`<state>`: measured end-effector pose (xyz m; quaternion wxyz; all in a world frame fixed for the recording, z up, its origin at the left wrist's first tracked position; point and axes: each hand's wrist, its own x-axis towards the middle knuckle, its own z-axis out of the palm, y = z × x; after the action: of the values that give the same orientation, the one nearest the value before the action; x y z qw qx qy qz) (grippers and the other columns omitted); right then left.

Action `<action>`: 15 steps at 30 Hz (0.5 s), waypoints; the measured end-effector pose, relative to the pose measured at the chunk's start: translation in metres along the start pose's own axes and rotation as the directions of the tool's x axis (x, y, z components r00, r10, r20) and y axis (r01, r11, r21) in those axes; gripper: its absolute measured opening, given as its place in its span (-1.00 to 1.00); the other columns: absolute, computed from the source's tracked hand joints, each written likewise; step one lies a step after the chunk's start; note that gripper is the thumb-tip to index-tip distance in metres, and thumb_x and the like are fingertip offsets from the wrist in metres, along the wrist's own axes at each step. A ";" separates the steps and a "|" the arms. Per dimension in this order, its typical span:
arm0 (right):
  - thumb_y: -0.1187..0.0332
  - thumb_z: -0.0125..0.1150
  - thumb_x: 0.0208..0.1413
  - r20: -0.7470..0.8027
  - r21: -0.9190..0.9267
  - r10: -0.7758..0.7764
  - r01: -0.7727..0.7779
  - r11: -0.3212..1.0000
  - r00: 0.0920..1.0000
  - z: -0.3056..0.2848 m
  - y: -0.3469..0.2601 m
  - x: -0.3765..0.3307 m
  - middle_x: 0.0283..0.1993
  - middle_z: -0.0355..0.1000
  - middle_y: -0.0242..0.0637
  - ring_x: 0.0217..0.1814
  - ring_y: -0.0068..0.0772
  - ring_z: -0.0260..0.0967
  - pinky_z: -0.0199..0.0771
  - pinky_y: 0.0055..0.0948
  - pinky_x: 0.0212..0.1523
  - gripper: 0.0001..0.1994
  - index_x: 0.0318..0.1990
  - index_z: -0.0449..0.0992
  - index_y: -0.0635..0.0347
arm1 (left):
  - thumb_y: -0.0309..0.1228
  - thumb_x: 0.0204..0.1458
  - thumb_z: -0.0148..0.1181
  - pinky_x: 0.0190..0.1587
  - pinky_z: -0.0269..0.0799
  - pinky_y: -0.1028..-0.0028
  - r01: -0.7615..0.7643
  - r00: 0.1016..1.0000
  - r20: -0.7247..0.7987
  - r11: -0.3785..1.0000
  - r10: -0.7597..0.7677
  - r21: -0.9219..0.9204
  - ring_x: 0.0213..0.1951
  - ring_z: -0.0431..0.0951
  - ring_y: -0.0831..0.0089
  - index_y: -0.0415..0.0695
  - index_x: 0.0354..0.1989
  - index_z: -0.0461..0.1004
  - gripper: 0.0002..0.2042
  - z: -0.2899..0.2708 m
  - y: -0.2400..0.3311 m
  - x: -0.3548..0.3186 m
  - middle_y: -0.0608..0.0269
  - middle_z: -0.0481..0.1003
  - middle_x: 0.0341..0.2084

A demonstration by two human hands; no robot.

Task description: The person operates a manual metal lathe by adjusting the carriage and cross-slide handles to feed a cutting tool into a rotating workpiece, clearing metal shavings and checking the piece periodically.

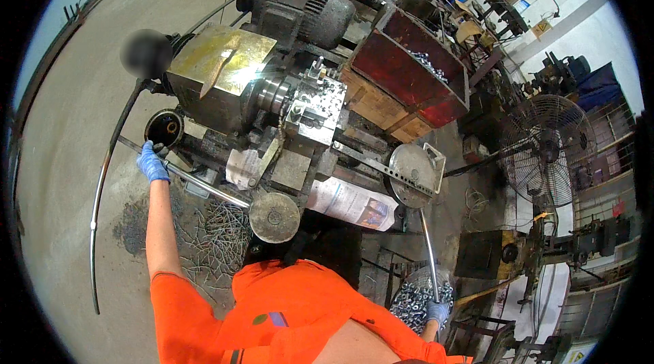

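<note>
I stand at a small metal lathe (300, 102). My left hand (151, 162), in a blue glove, is closed around the end of a long steel lever (204, 187) that runs to a round disc (274, 217) at the machine's front. My right hand (437, 311), also blue-gloved, grips the lower end of a second steel lever (429, 255) that hangs down from a round metal wheel (411, 175). My orange sleeves fill the lower middle of the head view.
A red wooden crate (409, 74) of small metal parts sits behind the lathe beside an electric motor (306, 10). A basket of shiny nuts (412, 299) lies near my right hand. Metal swarf (218, 234) covers the floor. A standing fan (548, 149) is at the right.
</note>
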<state>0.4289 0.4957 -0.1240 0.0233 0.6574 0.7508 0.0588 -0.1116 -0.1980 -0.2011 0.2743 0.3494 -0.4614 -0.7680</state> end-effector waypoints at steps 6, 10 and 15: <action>0.13 0.28 -0.37 0.015 -0.010 -0.003 0.003 1.000 1.000 0.013 0.005 0.008 -0.24 0.43 0.11 -0.15 0.03 0.40 0.38 -0.24 -0.08 -0.51 -0.27 0.49 0.34 | -0.44 -0.02 0.07 -0.67 0.48 0.43 0.008 1.000 0.003 1.000 -0.008 -0.026 -0.73 0.46 0.31 -0.33 -0.33 0.35 -0.82 -0.002 0.001 0.001 -0.01 0.49 -0.60; 0.13 0.30 -0.39 0.047 -0.003 0.018 -0.018 1.000 0.999 0.037 0.027 0.027 -0.13 0.40 0.17 -0.04 0.05 0.37 0.34 -0.26 0.02 -0.40 -0.15 0.44 0.39 | -0.45 -0.03 0.09 -0.68 0.47 0.43 0.019 1.000 -0.012 0.999 -0.019 -0.029 -0.74 0.46 0.33 -0.33 -0.34 0.36 -0.82 0.001 0.001 0.000 0.00 0.49 -0.62; 0.10 0.27 -0.36 0.077 -0.018 -0.036 0.037 0.999 0.996 0.044 0.033 0.031 -0.28 0.44 0.15 -0.15 0.07 0.42 0.38 -0.23 -0.08 -0.52 -0.32 0.52 0.36 | -0.40 -0.01 0.06 -0.63 0.50 0.42 0.003 1.000 -0.017 1.000 -0.002 0.014 -0.69 0.48 0.28 -0.33 -0.33 0.38 -0.80 0.000 0.001 0.000 0.01 0.50 -0.58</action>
<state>0.4620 0.5335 -0.1624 0.0596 0.6451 0.7607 0.0405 -0.1110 -0.1984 -0.1997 0.2746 0.3584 -0.4641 -0.7620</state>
